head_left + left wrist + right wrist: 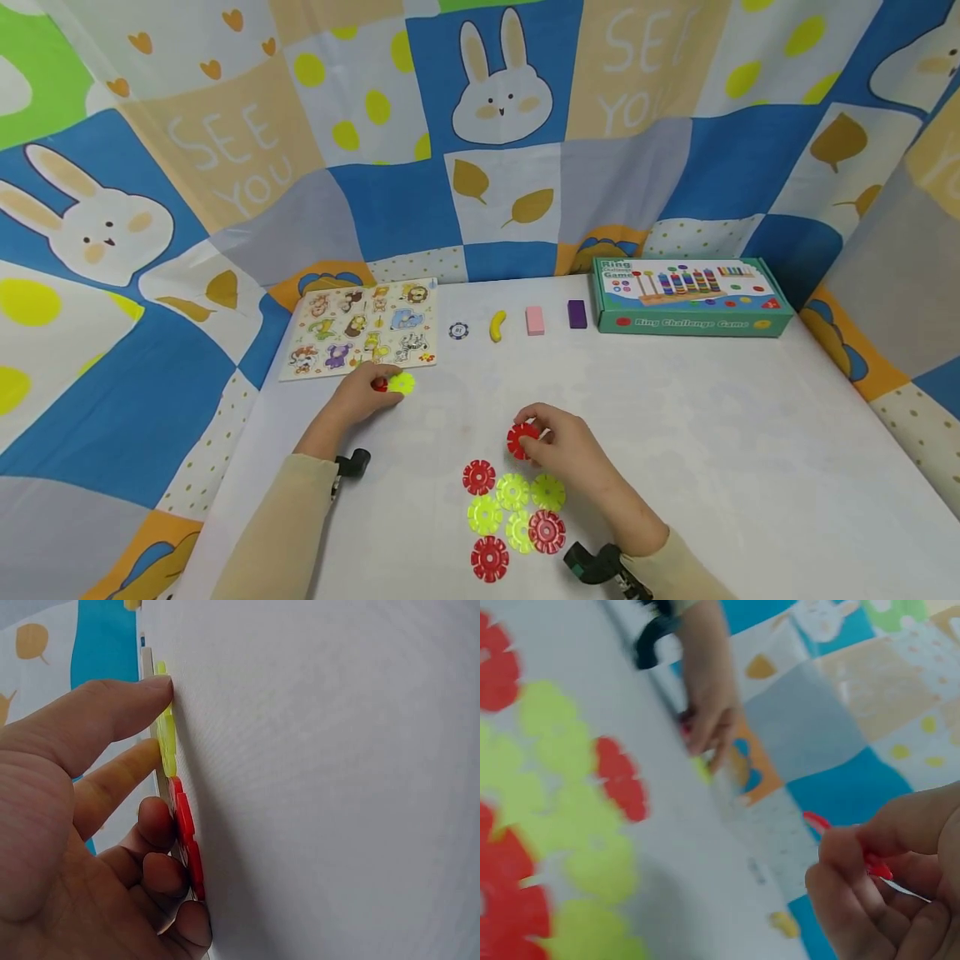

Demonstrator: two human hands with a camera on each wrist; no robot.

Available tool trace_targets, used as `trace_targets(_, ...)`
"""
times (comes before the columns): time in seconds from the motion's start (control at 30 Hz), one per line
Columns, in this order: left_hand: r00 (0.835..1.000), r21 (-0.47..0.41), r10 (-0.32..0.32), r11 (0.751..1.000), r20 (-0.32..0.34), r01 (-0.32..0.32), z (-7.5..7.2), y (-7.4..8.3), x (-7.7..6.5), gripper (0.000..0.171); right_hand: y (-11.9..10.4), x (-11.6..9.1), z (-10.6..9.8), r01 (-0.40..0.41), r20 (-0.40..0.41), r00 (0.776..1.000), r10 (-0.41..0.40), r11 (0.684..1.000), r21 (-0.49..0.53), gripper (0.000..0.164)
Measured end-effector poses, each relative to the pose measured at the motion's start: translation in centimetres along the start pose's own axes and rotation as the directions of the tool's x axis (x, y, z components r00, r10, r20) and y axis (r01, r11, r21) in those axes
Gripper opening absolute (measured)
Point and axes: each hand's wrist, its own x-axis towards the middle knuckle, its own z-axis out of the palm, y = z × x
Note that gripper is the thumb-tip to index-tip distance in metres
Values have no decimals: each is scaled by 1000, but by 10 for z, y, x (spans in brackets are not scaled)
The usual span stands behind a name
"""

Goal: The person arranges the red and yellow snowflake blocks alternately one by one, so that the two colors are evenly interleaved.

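Note:
Near the animal picture board [360,327], my left hand [365,393] has its thumb and index finger on opposite edges of a yellow notched disc [402,382], low at the white tabletop. Beside that disc, partly covered by the other fingers, is a red notched disc [189,840]. My right hand [566,446] pinches another red notched disc [522,441] between thumb and fingers, raised over the table. In the right wrist view only bits of this held red disc [877,867] show. Below the right hand lies a group of yellow discs [485,515] and red discs [490,559], some overlapping.
Along the back stand a round patterned chip [458,331], a yellow banana-shaped piece [497,326], a pink block [534,321] and a purple block [577,314]. A green Ring Challenge Game box [693,323] sits at the back right. Patterned cloth [510,200] hangs behind the table.

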Motion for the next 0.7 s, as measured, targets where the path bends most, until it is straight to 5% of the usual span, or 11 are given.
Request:
trace_targets(0.33,1000,2,2,1000,4,-2,0,1,1,51,-48,-2,-38,-43,-13,999,46,981,191,37)
trace_targets(0.7,1000,6,6,1000,14,-6,-1,0,3,52,-104,28,-45,29,-30,999,-24,978,206,54)
